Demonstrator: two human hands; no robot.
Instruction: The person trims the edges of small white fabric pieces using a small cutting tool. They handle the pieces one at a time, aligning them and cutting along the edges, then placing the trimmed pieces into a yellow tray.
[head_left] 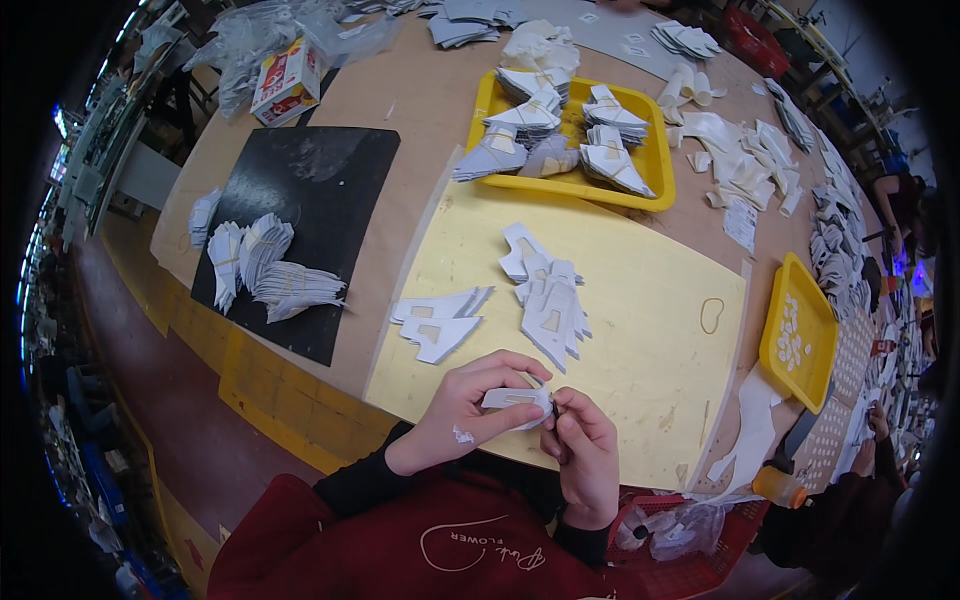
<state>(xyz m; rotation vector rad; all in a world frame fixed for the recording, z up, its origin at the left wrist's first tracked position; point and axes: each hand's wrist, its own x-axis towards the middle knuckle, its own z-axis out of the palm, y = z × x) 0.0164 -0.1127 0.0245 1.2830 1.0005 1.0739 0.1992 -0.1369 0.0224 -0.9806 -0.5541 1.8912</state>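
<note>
Over the yellow sheet point(650, 350) on the desk point(355, 95), your left hand point(465, 403) is clasping a white piece point(515, 394), seemingly steadying it while your right hand point(585, 445) is pinching its end.

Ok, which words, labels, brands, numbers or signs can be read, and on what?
Dark red fabric sweatshirt: white lettering, legible; wording withheld.
White-and-red rectangular cardboard box: printed lettering; wording withheld.
Rectangular white paper sheet: dark print, too small to read.
</note>
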